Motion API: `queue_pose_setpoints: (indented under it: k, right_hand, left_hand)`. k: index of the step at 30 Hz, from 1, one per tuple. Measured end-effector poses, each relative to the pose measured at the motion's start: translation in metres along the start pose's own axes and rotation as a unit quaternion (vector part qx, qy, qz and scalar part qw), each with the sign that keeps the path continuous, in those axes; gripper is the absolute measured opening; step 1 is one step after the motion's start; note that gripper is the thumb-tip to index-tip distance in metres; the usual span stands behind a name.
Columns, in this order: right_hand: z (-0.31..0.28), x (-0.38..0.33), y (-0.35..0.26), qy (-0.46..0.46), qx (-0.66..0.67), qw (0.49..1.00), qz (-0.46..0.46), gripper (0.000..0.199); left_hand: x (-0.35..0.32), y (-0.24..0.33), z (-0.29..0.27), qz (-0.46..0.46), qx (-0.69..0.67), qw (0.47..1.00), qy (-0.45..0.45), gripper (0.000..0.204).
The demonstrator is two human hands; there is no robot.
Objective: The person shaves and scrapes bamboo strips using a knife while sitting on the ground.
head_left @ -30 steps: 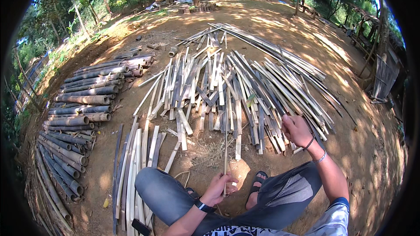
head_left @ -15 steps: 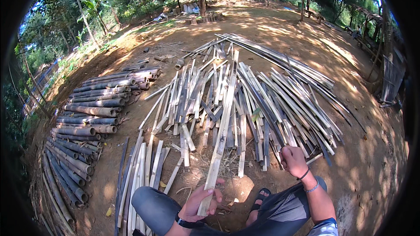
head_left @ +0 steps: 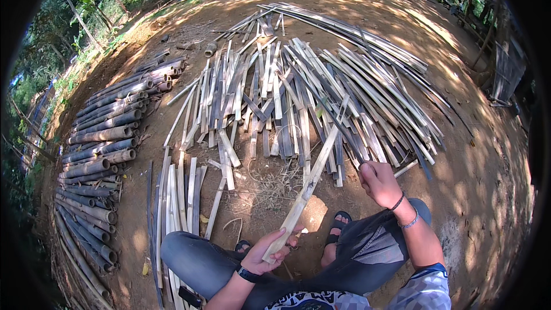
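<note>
My left hand (head_left: 271, 251) is wrapped round the near end of a long split bamboo strip (head_left: 307, 192), pale with a dark mark partway along. The strip slants up and away to the right, over the near edge of a spread of bamboo strips (head_left: 275, 95). My right hand (head_left: 379, 182) is closed in a fist above my right knee, apart from the strip. A small dark bit shows at its thumb side, but what the fist holds, if anything, is hidden.
Stacked bamboo poles (head_left: 109, 135) lie to the left. More cut strips (head_left: 177, 206) lie beside my left knee. Fibre shavings (head_left: 275, 186) litter the brown dirt ground before my sandalled feet. A single bamboo piece (head_left: 210, 49) sits beyond the strips, with trees at the back left.
The far end of the strip in my left hand has swung to the right. My view has tilted downward. My right hand stays closed above the knee.
</note>
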State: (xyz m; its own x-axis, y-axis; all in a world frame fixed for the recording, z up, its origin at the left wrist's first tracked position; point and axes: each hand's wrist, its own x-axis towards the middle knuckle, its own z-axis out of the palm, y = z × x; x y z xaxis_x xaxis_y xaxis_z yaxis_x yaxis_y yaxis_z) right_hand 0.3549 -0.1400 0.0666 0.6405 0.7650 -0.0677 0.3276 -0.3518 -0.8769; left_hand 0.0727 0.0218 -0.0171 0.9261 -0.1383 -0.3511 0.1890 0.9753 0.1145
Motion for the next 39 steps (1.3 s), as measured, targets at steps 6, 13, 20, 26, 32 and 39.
queue_pose_setpoints:
  k: [6, 13, 20, 26, 32, 39]
  right_hand:
    - [0.022, -0.010, 0.020, -0.051, -0.151, 0.987, -0.032, 0.048]
    - [0.049, -0.039, 0.047, -0.206, -0.345, 0.914, -0.051, 0.059]
    - [0.069, -0.033, 0.052, -0.252, -0.365, 0.896, 0.006, 0.059]
    - [0.075, -0.039, 0.060, -0.271, -0.334, 0.903, -0.010, 0.059]
    - [0.077, -0.021, 0.051, -0.322, -0.320, 0.890, 0.051, 0.060]
    - [0.081, -0.014, 0.045, -0.305, -0.364, 0.879, 0.047, 0.059]
  left_hand:
    - [0.001, 0.001, 0.004, -0.022, 0.101, 0.993, 0.053, 0.049]
    - [0.006, 0.015, -0.005, -0.074, 0.240, 0.961, 0.119, 0.042]
    - [0.013, 0.002, -0.023, -0.058, 0.319, 0.930, 0.175, 0.023]
    - [0.019, -0.003, -0.026, -0.065, 0.349, 0.918, 0.176, 0.021]
    - [0.024, 0.009, -0.032, -0.056, 0.285, 0.939, 0.181, 0.019]
    - [0.020, 0.005, -0.033, -0.049, 0.269, 0.944, 0.184, 0.013]
